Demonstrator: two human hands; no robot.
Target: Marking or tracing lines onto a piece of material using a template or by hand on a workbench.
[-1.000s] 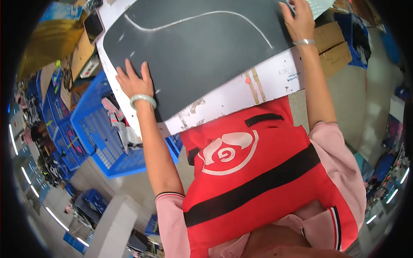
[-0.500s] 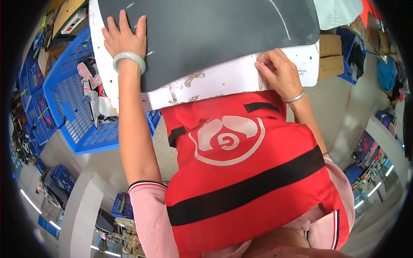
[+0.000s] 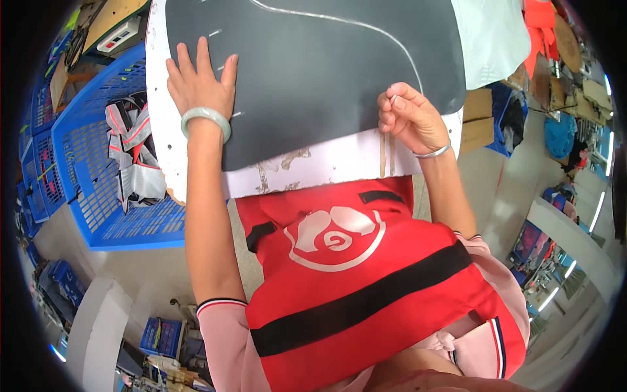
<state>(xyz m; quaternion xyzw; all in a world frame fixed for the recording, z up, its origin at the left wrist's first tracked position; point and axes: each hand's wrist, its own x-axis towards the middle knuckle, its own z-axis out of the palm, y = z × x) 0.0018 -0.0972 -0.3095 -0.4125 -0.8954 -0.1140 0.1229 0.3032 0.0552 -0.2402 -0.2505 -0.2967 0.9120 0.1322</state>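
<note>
A dark grey-black sheet point(image 3: 307, 85) lies on a white board point(image 3: 346, 157) with worn patches along its near edge. A curved white line point(image 3: 366, 25) and several short white marks show on the sheet. My left hand point(image 3: 202, 81) rests flat across the sheet's left margin, fingers spread, a pale green bangle at the wrist. Over the sheet's near right part is my right hand point(image 3: 413, 117), its thumb and fingers pinched together near the lower end of the curved line. Whatever those fingers hold, if anything, is too small to tell.
A blue plastic crate point(image 3: 85, 189) with grey and pink fabric pieces point(image 3: 134, 157) stands left of the board. Pale green cloth point(image 3: 493, 42) hangs at the far right, with a cardboard box point(image 3: 478, 121) below. My red apron point(image 3: 353, 287) touches the board's near edge.
My right hand has lifted from the board's near edge and moved farther in over the sheet, still pinched. The left hand stays flat on the sheet. The whole view has shifted slightly.
</note>
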